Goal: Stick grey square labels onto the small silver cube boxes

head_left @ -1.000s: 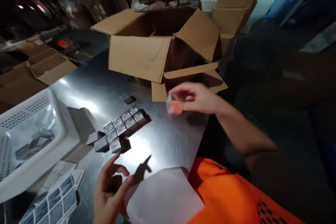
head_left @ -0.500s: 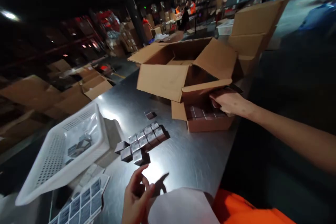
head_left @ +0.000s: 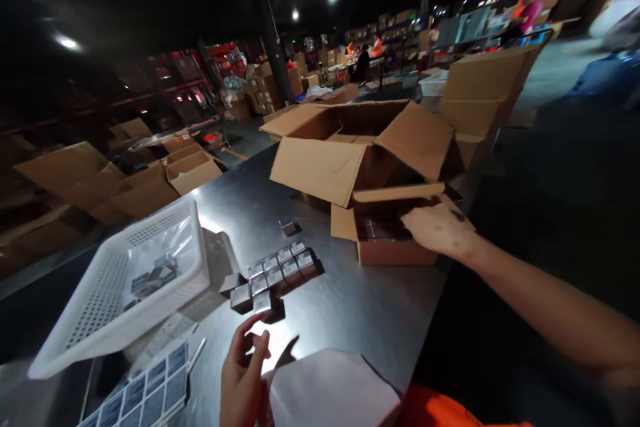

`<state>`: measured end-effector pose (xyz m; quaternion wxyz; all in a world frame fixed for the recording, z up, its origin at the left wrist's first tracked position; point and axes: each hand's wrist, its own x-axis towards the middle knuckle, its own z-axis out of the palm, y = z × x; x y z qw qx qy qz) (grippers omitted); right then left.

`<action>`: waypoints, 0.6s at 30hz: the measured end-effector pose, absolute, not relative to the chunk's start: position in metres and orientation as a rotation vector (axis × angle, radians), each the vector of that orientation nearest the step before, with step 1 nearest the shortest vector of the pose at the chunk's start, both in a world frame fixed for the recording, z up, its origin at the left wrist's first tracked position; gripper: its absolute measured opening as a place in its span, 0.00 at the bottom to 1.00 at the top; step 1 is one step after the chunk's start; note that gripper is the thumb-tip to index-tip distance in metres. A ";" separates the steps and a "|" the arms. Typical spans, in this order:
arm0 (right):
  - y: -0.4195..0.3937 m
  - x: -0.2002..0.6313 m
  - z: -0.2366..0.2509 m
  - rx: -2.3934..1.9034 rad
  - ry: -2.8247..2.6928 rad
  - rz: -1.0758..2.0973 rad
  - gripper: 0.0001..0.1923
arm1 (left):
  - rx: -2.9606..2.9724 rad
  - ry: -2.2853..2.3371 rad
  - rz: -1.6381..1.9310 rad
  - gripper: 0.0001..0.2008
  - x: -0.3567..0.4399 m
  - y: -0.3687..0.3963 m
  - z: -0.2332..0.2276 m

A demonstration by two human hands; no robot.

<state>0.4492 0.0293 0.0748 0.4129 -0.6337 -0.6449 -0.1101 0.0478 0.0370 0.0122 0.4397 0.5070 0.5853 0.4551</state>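
Right hand point(head_left: 437, 230) is stretched out to the small carton point(head_left: 395, 240) at the counter's point(head_left: 350, 307) far right edge, fingers reaching into its open top, among rows of little boxes (whether they've closed on one, I can't tell). The carton's long axis runs left to right, mouth upward, just in front of the big carton point(head_left: 350, 147). Left hand point(head_left: 245, 380) hovers near, fingers loosely curled, empty, just below the cluster of small silver boxes point(head_left: 275, 273).
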 end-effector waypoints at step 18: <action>0.077 0.201 0.016 -1.088 -1.896 1.177 0.15 | 1.407 1.856 1.309 0.18 0.011 0.054 0.008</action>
